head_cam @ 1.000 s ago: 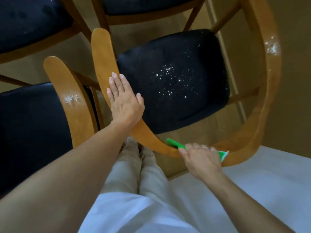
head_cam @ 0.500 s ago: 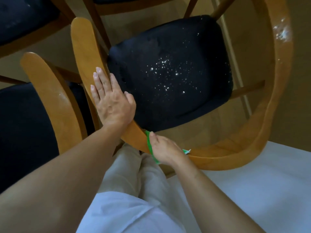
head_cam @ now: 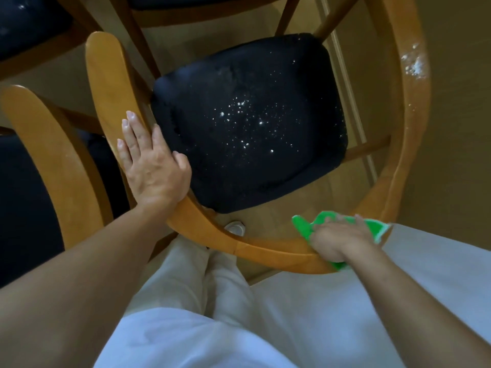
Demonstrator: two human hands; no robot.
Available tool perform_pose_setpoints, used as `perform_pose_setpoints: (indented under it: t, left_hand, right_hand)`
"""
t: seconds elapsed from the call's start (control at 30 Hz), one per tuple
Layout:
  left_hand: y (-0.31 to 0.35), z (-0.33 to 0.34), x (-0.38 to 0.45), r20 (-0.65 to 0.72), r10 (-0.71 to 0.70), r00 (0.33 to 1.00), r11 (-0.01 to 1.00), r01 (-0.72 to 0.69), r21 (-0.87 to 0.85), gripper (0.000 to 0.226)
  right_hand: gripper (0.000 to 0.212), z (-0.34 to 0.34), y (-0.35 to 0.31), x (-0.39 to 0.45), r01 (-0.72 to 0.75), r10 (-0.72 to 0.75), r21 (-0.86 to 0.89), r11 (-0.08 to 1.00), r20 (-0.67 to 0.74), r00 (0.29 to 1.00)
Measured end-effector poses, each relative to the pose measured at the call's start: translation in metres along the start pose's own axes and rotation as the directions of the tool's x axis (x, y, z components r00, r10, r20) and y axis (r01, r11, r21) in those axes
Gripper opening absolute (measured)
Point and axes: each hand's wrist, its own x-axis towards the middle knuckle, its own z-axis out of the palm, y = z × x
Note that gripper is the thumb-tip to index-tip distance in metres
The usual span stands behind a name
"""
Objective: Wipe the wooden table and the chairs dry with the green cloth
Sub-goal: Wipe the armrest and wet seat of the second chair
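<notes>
Neighbouring chair (head_cam: 50, 166): a second wooden chair is standing at the far left, its curved backrest rail lying just beside the rail of the chair being wiped; its dark seat is showing beneath.
Left hand (head_cam: 151, 166): it is lying flat on the left part of the chair's curved wooden rail (head_cam: 111, 83), fingers straight and close together, thumb spread toward the seat; it is pressing on the wood and gripping nothing.
Seat (head_cam: 247, 123): the dark padded seat is sitting inside the curve of the rail, with white specks or droplets scattered across its middle.
Green cloth (head_cam: 305, 225): it is lying bunched on the near right stretch of the rail, green edges showing on both sides of the hand covering it.
Right hand (head_cam: 341, 239): it is pressing the cloth onto the rail, fingers bent over the fabric and holding it against the wood.
Right side of rail (head_cam: 413, 63): a patch of white spots is showing on the wood, well apart from the cloth.
Person: pale trousers and a white top are filling the bottom of the view.
</notes>
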Motion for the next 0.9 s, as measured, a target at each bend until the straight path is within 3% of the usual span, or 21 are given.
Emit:
perform_pose_setpoints:
  t: [0.1, 0.17, 0.33, 0.43, 0.57, 0.67, 0.77, 0.9]
  left_hand:
    - [-0.001, 0.0, 0.0, 0.007, 0.005, 1.0, 1.0, -0.005, 0.007, 0.059]
    - [-0.002, 0.0, 0.0, 0.015, 0.011, 1.0, 1.0, -0.011, 0.004, 0.059]
    - [-0.003, -0.004, 0.0, 0.029, 0.022, 0.999, 1.0, -0.022, -0.014, 0.057]
    - [0.0, -0.008, -0.001, 0.062, 0.031, 0.998, 1.0, -0.03, -0.009, 0.054]
    - [0.006, -0.012, -0.006, 0.106, 0.016, 0.994, 1.0, -0.018, 0.021, 0.056]
    - [0.014, -0.01, -0.013, 0.158, 0.018, 0.987, 1.0, -0.019, 0.005, 0.063]
    - [0.028, -0.004, -0.041, 0.228, 0.123, 0.966, 0.992, -0.124, -0.012, 0.067]
    - [0.056, 0.008, -0.094, 0.376, 0.188, 0.908, 0.981, -0.194, -0.021, 0.065]
  right_hand:
    - [0.04, 0.003, -0.051, -0.016, 0.202, -0.196, 0.154, 0.967, -0.054, 0.979]
    - [0.043, 0.006, -0.073, -0.022, 0.275, -0.249, 0.245, 0.93, -0.133, 0.959]
    - [0.046, 0.028, -0.07, -0.033, 0.275, -0.134, 0.263, 0.925, -0.451, 0.882]
    - [0.049, 0.037, -0.027, -0.03, 0.175, -0.047, 0.215, 0.961, -0.496, 0.867]
    - [0.05, 0.047, 0.05, -0.012, 0.015, 0.182, 0.367, 0.93, -0.495, 0.85]
    - [0.052, 0.056, 0.041, -0.013, 0.02, 0.22, 0.398, 0.917, -0.548, 0.807]
    - [0.055, 0.062, -0.006, -0.033, 0.119, 0.175, 0.391, 0.913, -0.638, 0.75]
    - [0.038, 0.074, -0.015, -0.042, 0.329, -0.045, 0.223, 0.918, -0.764, 0.643]
